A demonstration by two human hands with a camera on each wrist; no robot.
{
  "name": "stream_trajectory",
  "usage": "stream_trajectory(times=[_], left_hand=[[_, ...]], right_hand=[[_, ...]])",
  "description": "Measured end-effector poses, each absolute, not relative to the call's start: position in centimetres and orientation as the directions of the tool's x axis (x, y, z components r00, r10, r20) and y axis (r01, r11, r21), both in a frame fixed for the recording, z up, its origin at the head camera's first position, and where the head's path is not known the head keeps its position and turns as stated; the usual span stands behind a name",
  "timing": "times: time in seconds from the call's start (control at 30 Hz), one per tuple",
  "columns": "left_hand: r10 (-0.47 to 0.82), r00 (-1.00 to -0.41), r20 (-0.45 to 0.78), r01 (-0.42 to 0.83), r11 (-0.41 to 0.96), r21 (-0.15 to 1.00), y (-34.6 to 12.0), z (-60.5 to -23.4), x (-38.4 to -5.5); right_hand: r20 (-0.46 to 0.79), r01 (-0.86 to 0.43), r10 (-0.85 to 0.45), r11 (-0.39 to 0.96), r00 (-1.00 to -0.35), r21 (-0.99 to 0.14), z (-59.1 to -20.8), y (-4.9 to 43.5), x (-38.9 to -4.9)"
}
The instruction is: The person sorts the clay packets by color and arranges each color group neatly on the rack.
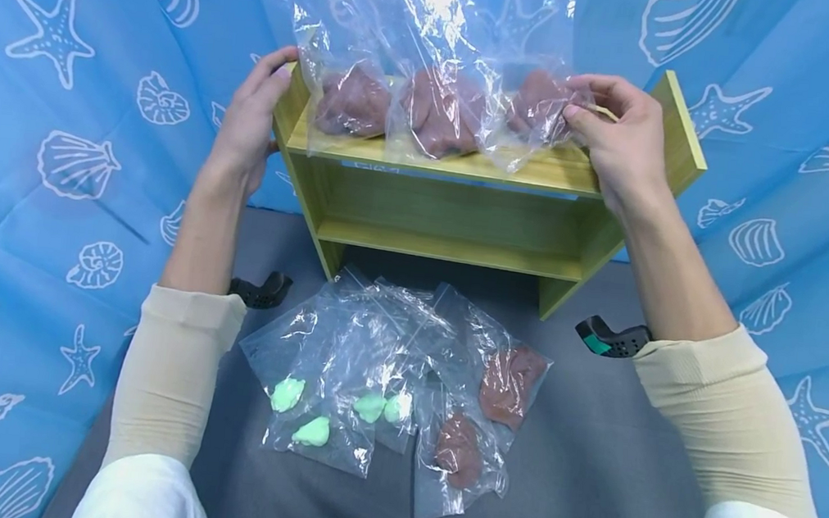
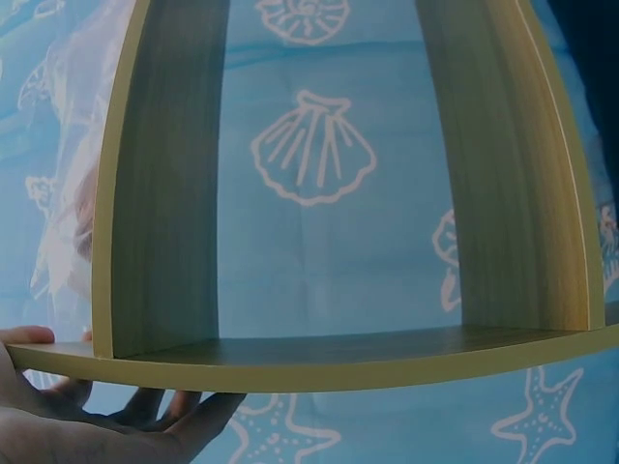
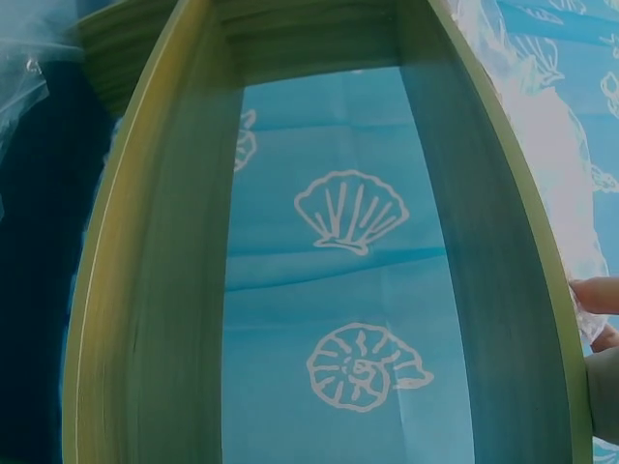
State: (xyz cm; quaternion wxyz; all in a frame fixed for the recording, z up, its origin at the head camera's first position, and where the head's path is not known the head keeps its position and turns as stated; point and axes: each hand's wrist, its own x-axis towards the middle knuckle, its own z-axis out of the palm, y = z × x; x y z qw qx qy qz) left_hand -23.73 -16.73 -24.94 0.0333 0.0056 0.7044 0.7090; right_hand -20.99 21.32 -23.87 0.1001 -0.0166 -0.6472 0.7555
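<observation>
A small two-tier wooden shelf (image 1: 456,205) stands in front of me, its upper board carrying three clear zip bags with reddish-brown lumps. My left hand (image 1: 245,117) grips the shelf's left side panel near the top; the left wrist view shows its fingers (image 2: 198,416) spread along the panel's outer face. At the right end of the upper board, my right hand (image 1: 628,138) pinches the edge of the rightmost bag (image 1: 538,109) between thumb and fingers. The middle bag (image 1: 442,113) and left bag (image 1: 354,101) lean beside it, their upper plastic standing up.
On the grey tabletop (image 1: 588,472) before the shelf lie several overlapping clear bags. Those at left hold pale green lumps (image 1: 312,431); two at right hold brown lumps (image 1: 458,450). A blue shell-patterned curtain (image 1: 54,236) surrounds the table. Black wrist mounts (image 1: 611,338) jut from both forearms.
</observation>
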Motion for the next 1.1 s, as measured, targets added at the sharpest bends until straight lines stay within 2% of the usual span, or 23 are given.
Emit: stream_trajectory(times=[0.37,0.47,0.7,1.1], left_hand=[[0.058,-0.997,-0.045,-0.045,-0.001,0.999,-16.8,-25.0,-23.6],[0.058,-0.997,-0.047,-0.048,-0.002,0.999,-16.8,-24.9,-23.6],[0.051,-0.998,-0.038,-0.039,-0.009,0.999,-16.8,-24.9,-23.6],[0.053,-0.998,-0.04,-0.041,-0.019,0.999,-16.7,-25.0,-23.7]], right_hand=[[0.12,-0.122,0.167,-0.006,-0.979,-0.992,-23.9,21.5,-20.3],[0.14,-0.144,0.184,-0.007,-0.973,-0.99,-23.9,21.7,-20.0],[0.263,-0.289,0.24,-0.08,-0.934,-0.954,-24.3,22.0,-18.8],[0.467,-0.522,0.319,-0.111,-0.825,-0.846,-26.2,21.9,-15.1]])
